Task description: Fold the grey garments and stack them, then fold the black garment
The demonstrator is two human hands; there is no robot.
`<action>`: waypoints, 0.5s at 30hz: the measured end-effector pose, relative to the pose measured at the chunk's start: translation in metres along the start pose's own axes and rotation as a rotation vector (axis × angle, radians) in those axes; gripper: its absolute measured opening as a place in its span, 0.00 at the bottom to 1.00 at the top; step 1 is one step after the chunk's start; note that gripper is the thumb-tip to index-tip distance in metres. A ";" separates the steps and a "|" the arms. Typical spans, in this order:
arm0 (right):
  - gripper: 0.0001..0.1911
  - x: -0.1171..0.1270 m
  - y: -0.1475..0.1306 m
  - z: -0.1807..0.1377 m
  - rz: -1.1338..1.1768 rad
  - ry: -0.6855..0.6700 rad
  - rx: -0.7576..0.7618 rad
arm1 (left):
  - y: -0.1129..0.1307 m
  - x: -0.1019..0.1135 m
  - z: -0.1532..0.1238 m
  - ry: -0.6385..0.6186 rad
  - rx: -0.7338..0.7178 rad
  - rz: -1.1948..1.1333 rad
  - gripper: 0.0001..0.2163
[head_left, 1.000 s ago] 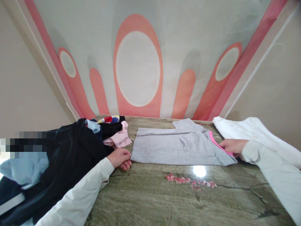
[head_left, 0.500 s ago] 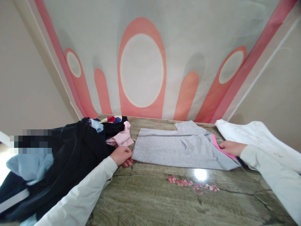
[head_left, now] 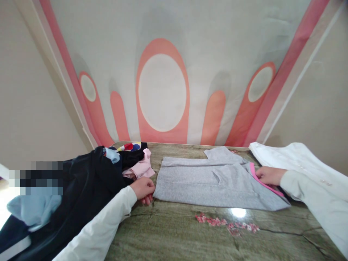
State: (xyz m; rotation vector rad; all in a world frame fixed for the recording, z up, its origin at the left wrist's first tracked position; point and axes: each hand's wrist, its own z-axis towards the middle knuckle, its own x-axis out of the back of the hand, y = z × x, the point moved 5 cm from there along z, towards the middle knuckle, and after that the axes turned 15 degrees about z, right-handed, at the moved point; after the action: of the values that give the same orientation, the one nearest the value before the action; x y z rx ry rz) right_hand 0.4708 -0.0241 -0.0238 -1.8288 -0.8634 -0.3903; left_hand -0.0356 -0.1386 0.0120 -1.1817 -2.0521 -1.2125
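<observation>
Across the middle of the brown wood-patterned worktop (head_left: 163, 235), a heather-grey fabric shirt (head_left: 190, 181) lies sideways, its hem toward the left and its bright pink neckline band (head_left: 252, 171) toward the right. One short sleeve juts out along the far side, and a small crease shows near the chest. At the near hem corner, the left hand (head_left: 143, 189) has its grip nearly closed, thumb and forefinger together on the cloth's edge, the other fingers curled below. At the neckline, the right hand (head_left: 269, 176) bends its fingers against the pink band; the fingertips are partly hidden, so how tightly that grip is closed I cannot tell. Just beyond the right hand, a folded white garment (head_left: 293, 156) rests near the edge. Beside the left forearm sits a heap of black cloth (head_left: 92, 181), with a pale pink fabric piece (head_left: 143, 167) next to it. Printed pink blossoms (head_left: 214, 220) decorate the worktop in front of the shirt.
</observation>
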 end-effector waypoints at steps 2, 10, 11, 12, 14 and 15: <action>0.07 -0.002 0.004 0.011 0.125 -0.058 -0.054 | 0.004 0.011 0.015 0.055 0.006 0.068 0.04; 0.02 -0.001 0.021 0.045 0.448 0.004 -0.215 | 0.040 0.070 0.105 0.576 -0.175 0.329 0.12; 0.03 -0.001 0.023 0.046 0.503 -0.009 -0.213 | 0.044 0.073 0.114 0.595 -0.220 0.345 0.14; 0.03 -0.001 0.023 0.047 0.553 -0.021 -0.203 | 0.047 0.076 0.122 0.603 -0.258 0.357 0.14; 0.04 0.000 0.023 0.049 0.615 -0.030 -0.182 | 0.049 0.078 0.134 0.602 -0.336 0.390 0.14; 0.04 0.001 0.023 0.049 0.635 -0.026 -0.173 | 0.049 0.079 0.138 0.601 -0.378 0.413 0.14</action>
State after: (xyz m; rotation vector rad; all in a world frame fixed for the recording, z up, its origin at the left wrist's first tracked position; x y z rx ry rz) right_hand 0.4819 0.0152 -0.0591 -2.1527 -0.2338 -0.0344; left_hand -0.0309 0.0272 0.0240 -1.1403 -1.1125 -1.5397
